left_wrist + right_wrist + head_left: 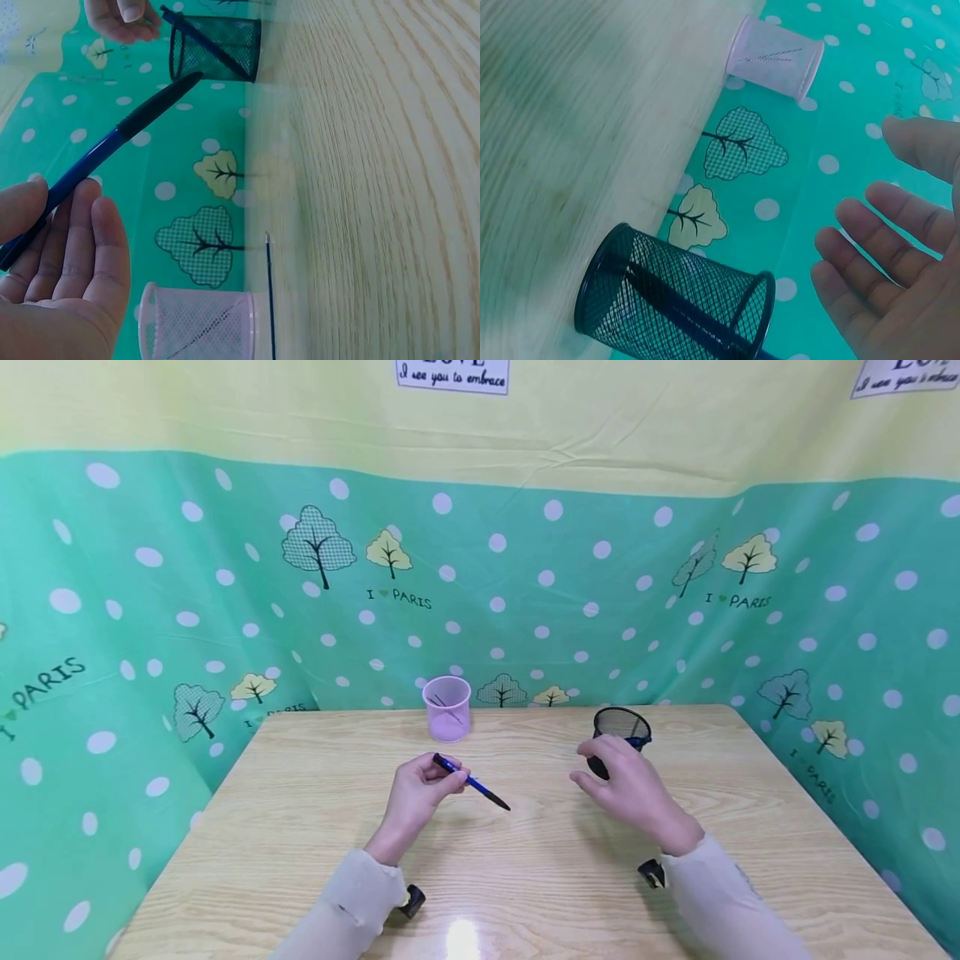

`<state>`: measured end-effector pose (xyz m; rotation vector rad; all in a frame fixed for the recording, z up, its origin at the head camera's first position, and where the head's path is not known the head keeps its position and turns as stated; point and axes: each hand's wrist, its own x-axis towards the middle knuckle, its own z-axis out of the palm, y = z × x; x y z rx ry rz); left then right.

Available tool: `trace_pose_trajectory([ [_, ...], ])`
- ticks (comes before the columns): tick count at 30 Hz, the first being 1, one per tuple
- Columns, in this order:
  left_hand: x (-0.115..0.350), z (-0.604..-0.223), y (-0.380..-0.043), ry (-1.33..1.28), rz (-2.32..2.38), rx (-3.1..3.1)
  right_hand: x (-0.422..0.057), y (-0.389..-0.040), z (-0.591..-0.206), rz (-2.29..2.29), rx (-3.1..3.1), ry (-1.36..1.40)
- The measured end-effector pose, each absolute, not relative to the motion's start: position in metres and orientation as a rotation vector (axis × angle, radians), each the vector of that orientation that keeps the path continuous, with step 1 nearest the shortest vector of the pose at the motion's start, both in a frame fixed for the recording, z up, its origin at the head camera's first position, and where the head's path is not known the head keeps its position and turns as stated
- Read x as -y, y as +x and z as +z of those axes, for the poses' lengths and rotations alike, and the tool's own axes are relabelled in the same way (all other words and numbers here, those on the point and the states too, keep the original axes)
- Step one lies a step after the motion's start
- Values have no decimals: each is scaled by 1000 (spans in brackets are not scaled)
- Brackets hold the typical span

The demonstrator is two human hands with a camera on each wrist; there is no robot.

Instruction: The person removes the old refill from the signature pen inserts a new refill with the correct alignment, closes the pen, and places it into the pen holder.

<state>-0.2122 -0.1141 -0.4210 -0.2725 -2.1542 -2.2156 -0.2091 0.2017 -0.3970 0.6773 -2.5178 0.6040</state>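
My left hand pinches a blue pen with black ends between thumb and fingers. It slants above the table, one end pointing down to the right. In the left wrist view the same pen crosses the palm. My right hand holds nothing, its fingers loosely bent and apart from the thumb. Just behind it stands a black mesh pen cup, partly hidden by that hand. A dark blue pen leans inside this cup.
A pink mesh cup with thin dark sticks in it stands at the back of the wooden table. A thin dark rod shows beside it in the left wrist view. Behind the table hangs a green dotted cloth.
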Motion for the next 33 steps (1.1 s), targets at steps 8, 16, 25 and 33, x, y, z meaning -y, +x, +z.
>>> trace_pose_trajectory([
  [8,113,-417,-214,-299,-2175,2171,-213,-208,-395,607,2534,634],
  [16,112,-413,-215,-289,-2197,2144,-224,-209,-392,660,2560,621],
  [25,111,-402,-209,-277,-2205,2163,-242,-214,-385,754,2544,635],
  [33,109,-399,-208,-293,-2195,2158,-259,-217,-380,879,2568,611],
])
